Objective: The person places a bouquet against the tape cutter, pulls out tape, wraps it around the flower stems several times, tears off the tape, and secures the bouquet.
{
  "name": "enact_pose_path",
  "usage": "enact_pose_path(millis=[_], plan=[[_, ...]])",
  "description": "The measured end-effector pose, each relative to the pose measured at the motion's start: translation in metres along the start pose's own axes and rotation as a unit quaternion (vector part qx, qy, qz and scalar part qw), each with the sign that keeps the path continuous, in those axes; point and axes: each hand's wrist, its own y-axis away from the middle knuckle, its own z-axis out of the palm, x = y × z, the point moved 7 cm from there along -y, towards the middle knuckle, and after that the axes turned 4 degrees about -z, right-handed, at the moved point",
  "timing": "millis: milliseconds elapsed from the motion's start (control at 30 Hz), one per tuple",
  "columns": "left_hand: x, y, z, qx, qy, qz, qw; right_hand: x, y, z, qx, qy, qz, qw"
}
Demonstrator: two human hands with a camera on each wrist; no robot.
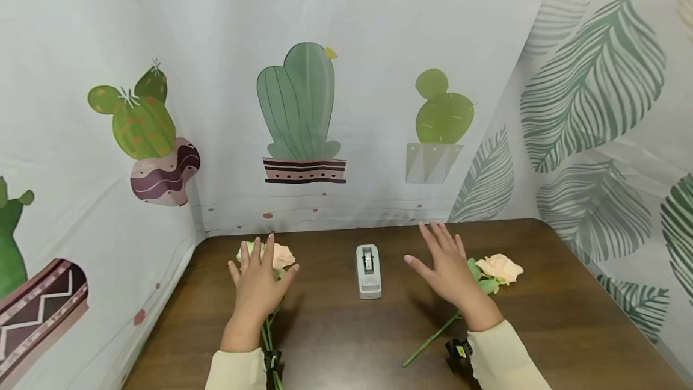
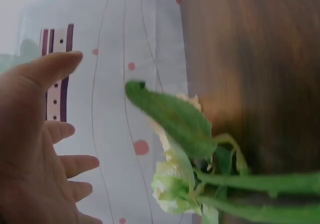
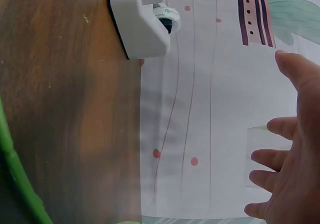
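Note:
My left hand [image 1: 258, 287] hovers with spread fingers over flowers at the table's left, holding nothing. Beneath it show a peach rose [image 1: 283, 256], a pale green-white flower [image 2: 172, 191] and their green stems [image 2: 270, 184]; the hand hides part of them. On the right, my right hand [image 1: 448, 271] is also spread, palm down above the table and holding nothing. Beside that hand lies another peach rose [image 1: 500, 269], its stem [image 1: 430, 340] slanting toward the table's front. Between the hands sits a white tape dispenser [image 1: 370, 287] with a small roll of tape [image 3: 167, 16].
The dark brown wooden table [image 1: 335, 342] ends at a white cloth backdrop [image 1: 373, 203] printed with cacti and leaves. A black strap device [image 1: 459, 351] is on my right wrist, and another [image 1: 272, 361] is by the left sleeve.

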Motion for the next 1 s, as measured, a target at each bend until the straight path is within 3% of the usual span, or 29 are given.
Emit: enact_pose_path(millis=[200, 433, 700, 1000], plan=[[-0.015, 0.001, 0.001, -0.016, 0.023, -0.028, 0.9992, -0.005, 0.001, 0.0, 0.0, -0.007, -0.021, 0.9997], [-0.022, 0.001, 0.003, -0.044, 0.028, -0.054, 0.9971, -0.015, 0.003, 0.002, -0.01, -0.019, -0.041, 0.9989], [-0.035, 0.0, -0.002, -0.014, 0.041, -0.082, 0.9957, -0.028, 0.005, 0.007, -0.021, -0.018, -0.063, 0.9977], [-0.048, 0.004, -0.004, -0.02, 0.029, -0.126, 0.9915, -0.04, 0.009, 0.017, -0.035, -0.027, -0.084, 0.9955]])
